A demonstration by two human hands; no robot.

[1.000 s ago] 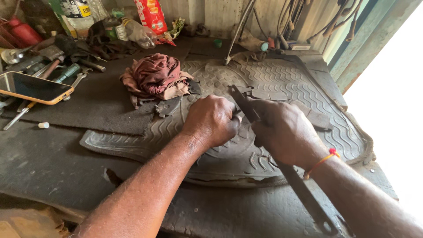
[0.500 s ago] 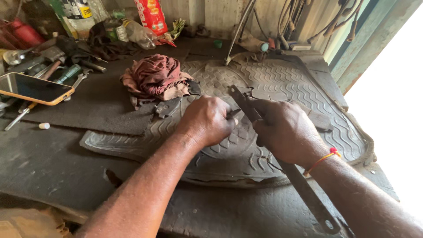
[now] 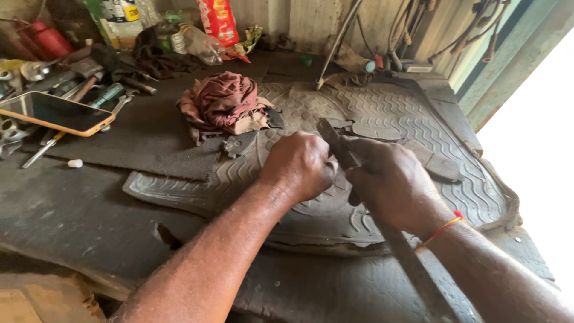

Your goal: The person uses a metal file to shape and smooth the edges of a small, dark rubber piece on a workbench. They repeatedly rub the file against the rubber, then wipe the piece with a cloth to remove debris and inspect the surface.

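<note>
Dark grey wavy-ribbed rubber mat [image 3: 418,125], maroon rag [image 3: 224,101].

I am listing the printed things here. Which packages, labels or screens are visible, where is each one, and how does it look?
Phone: far left on the bench, flat, dark screen, orange-tan case.
Red packet: top centre, upright against the wall, red with yellow print.
Bottle: top left, white label with a yellow patch.
</note>
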